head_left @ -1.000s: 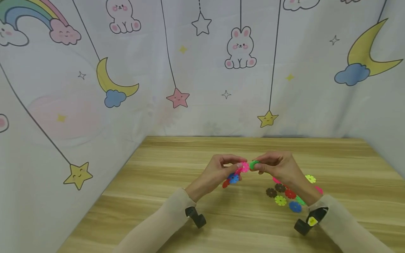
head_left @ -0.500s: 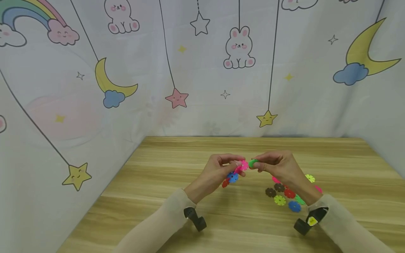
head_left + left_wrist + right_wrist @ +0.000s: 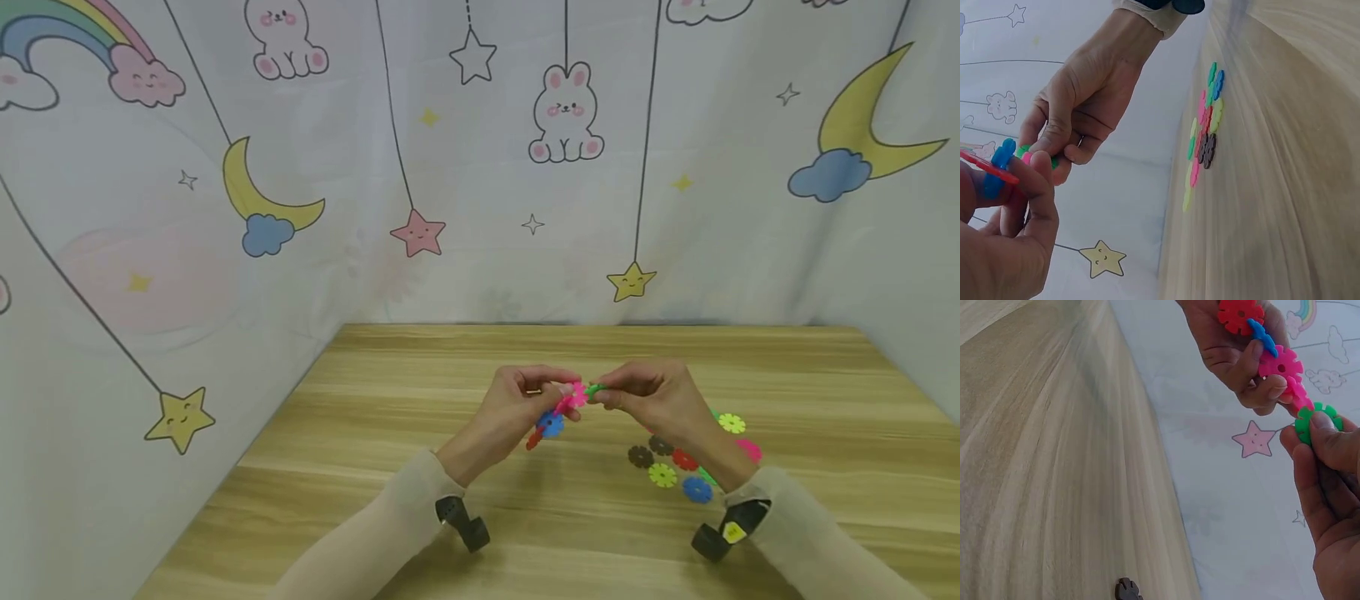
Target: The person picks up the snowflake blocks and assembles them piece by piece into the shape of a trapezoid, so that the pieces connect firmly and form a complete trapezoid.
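Observation:
Above the table, my left hand (image 3: 510, 417) pinches a short chain of slotted plastic flower discs. In the right wrist view the chain runs from a red disc (image 3: 1232, 319) through a blue disc (image 3: 1262, 339) to a pink disc (image 3: 1272, 357) and another pink disc (image 3: 1300, 400). My right hand (image 3: 663, 404) pinches a green disc (image 3: 1305, 430) between thumb and fingers. The green disc meets the edge of the last pink one; how deep their slots engage cannot be told. In the left wrist view, fingers partly cover the green and pink discs.
Loose discs lie on the wooden table (image 3: 420, 517) below my right forearm, among them a brown disc (image 3: 641, 457), a yellow disc (image 3: 662, 476) and a blue loose disc (image 3: 697, 490). A printed curtain (image 3: 480, 167) stands behind the table.
The green disc has turned more edge-on in the head view and come against the pink disc. My right hand has shifted slightly left; my left hand keeps its hold on the chain.

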`<move>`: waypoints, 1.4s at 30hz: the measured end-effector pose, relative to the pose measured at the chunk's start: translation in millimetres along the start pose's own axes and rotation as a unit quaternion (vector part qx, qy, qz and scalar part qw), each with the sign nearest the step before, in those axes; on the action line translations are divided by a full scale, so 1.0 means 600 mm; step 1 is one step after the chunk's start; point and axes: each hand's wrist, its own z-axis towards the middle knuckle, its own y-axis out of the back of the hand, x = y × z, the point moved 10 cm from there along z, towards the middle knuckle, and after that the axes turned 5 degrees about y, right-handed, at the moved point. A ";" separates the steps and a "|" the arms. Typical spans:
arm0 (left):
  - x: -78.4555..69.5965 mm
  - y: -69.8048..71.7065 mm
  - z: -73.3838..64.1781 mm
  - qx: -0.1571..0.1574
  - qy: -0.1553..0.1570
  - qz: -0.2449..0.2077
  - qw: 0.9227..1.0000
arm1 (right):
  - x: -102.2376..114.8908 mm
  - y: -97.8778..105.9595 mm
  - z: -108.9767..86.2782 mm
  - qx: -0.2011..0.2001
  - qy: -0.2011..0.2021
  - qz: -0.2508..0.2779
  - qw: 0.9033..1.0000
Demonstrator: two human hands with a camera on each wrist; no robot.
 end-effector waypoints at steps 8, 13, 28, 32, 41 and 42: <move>-0.011 -0.008 -0.011 -0.020 -0.007 0.007 1.000 | 0.008 -0.012 -0.006 -0.019 0.018 -0.030 0.999; -0.017 0.004 -0.006 -0.037 -0.013 0.023 0.999 | 0.011 -0.007 -0.005 -0.034 0.026 -0.047 0.998; -0.021 0.012 -0.002 -0.011 -0.033 0.084 0.996 | 0.001 0.004 -0.004 -0.044 -0.011 -0.046 0.998; -0.025 0.005 -0.005 -0.005 -0.039 0.121 0.992 | 0.002 -0.002 -0.004 -0.036 -0.001 -0.046 0.998; -0.030 0.003 -0.007 0.005 -0.053 0.149 0.987 | -0.022 0.009 -0.008 -0.006 -0.033 -0.070 0.997; -0.031 0.005 -0.007 0.003 -0.049 0.151 0.987 | -0.031 0.018 -0.009 -0.005 -0.045 -0.084 0.995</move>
